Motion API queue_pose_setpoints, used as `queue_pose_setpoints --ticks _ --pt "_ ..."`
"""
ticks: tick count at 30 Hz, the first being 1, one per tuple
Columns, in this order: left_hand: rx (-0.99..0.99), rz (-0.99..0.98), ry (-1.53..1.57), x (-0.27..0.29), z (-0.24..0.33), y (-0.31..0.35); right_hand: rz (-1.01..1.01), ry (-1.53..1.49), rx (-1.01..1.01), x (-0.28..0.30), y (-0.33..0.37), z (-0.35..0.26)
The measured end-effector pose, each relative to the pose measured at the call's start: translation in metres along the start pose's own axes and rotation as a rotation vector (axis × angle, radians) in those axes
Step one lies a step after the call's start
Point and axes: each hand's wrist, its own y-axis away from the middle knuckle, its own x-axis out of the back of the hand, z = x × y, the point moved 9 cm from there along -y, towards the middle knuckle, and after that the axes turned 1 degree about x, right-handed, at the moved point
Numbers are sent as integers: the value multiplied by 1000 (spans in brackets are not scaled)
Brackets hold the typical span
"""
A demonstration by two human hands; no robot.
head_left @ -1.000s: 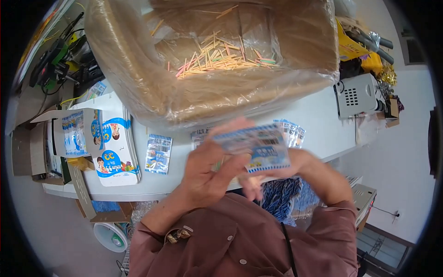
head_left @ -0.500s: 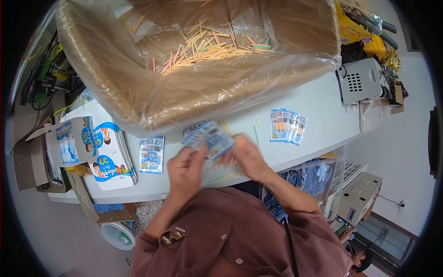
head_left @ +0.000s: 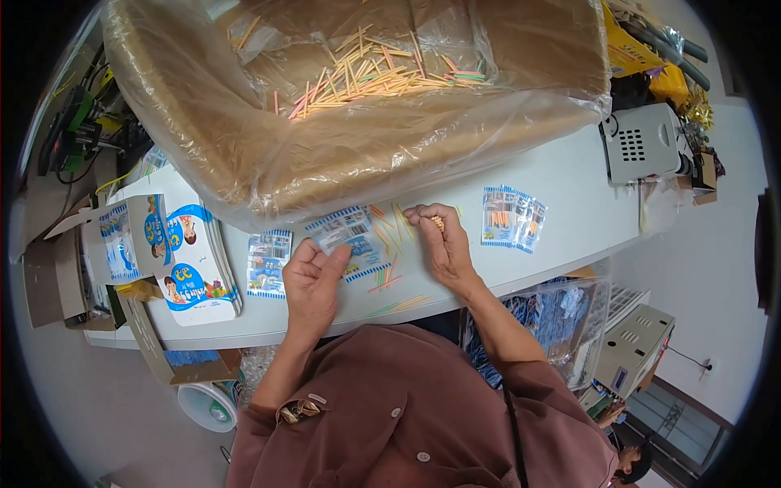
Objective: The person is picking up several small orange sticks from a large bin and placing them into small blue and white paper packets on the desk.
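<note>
My left hand (head_left: 315, 281) pinches a clear plastic packet (head_left: 351, 237) with blue striped ends between thumb and fingers. To its right, my right hand (head_left: 447, 254) is closed around a small bundle of thin sticks (head_left: 438, 223), whose pale ends poke out at the fist. Loose yellow, pink and green sticks (head_left: 386, 276) lie on the white table between my hands and nearer to me. Another blue-striped packet (head_left: 268, 264) lies left of my left hand. Several overlapping packets (head_left: 511, 220) with sticks showing inside lie to the right.
A large brown box (head_left: 358, 175) lined with clear plastic stands across the back, with many sticks (head_left: 366, 81) inside. Printed white-and-blue cards (head_left: 199, 285) are stacked at left. A grey device (head_left: 643, 142) sits at the far right; a clear bin (head_left: 529, 325) stands below the table's edge.
My right hand has moved right, away from the packet, and now shows a bundle of sticks in its fist. The left hand keeps the packet, shifted slightly left.
</note>
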Motion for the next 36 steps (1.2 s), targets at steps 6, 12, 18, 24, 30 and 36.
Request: queue_pose_setpoints --ticks 6,12,18,24,30,36 --pt "137 -88 3 -11 -19 2 135 -278 -112 16 -3 12" --pt "148 -180 -306 -9 -42 5 198 -986 -210 19 -10 -13" --pt "111 -319 -544 -29 -25 11 104 -962 -95 15 -14 -52" --pt "118 -418 -534 -40 -30 16 4 -936 -16 -5 -16 -76" --pt "144 -432 -529 -40 -32 15 -56 -815 33 -17 -15 -80" --pt "142 -397 -499 -42 -29 14 -156 -743 -123 -26 -4 -66"
